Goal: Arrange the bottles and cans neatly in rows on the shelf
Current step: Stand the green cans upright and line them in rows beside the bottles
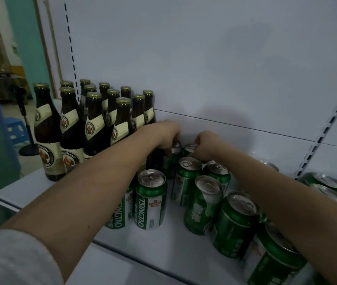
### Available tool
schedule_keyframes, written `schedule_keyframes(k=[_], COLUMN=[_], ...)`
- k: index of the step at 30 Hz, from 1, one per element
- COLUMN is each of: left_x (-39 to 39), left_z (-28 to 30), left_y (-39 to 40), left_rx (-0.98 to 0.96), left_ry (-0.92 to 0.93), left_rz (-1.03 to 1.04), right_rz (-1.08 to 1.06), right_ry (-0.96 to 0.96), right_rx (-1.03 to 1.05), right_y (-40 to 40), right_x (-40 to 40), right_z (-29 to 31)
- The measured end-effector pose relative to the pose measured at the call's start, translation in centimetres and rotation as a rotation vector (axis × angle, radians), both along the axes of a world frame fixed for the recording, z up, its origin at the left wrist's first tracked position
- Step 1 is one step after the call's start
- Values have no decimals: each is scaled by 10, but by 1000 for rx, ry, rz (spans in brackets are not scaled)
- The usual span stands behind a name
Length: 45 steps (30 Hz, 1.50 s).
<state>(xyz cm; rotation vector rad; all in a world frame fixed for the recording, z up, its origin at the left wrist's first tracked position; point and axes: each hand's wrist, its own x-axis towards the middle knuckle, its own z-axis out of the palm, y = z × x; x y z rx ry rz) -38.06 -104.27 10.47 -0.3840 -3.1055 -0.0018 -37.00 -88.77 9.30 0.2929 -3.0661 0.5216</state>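
Both hands curl over rear green Tsingtao cans: left hand (166, 132) on rear-left can (175, 149), right hand (205, 145) on rear-right can (190, 148).
Cans sit against the shelf (155, 243) back panel; brown bottles (85, 128) crowd 9 o'clock, bare shelf at 6 o'clock; both forearms extended.

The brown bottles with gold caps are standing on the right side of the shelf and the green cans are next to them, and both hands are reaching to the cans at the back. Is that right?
Not quite. The head view shows the brown bottles standing on the left side of the shelf, not the right. The rest holds: the green cans stand beside them, and the left hand and right hand both reach to cans at the back.
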Motion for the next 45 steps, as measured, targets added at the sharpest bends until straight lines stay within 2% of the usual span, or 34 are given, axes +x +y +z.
schedule_keyframes(k=[6, 14, 18, 22, 24, 28, 31, 33, 36, 40, 45], left_x=[0, 3, 16, 49, 65, 90, 110, 124, 136, 144, 143], left_z=[-2, -5, 7, 19, 19, 17, 9, 0, -13, -22, -32], left_y=[3, 5, 2, 5, 10, 20, 20, 20, 21, 31, 46], left_rx=[-20, -54, 175, 569, 667, 732, 823, 768, 532, 510, 464], left_ry=[2, -9, 113, 220, 201, 113, -31, -112, -152, -140, -90], left_rz=[0, -15, -75, -169, -200, -230, -239, -227, -220, -176, -151], right_rz=[3, 10, 60, 114, 150, 184, 193, 196, 190, 191, 222], right_ry=[30, -17, 84, 78, 27, -6, 11, 27, 20, -69, -79], right_rx=[-4, -144, -203, -279, -275, -256, -204, -153, -73, 8, -25], right_y=[2, 11, 22, 38, 43, 48, 56, 62, 68, 68, 65], right_x=[-3, 8, 26, 57, 72, 90, 100, 107, 118, 128, 130], right_z=[-4, -3, 18, 34, 33, 32, 29, 24, 16, 8, -1])
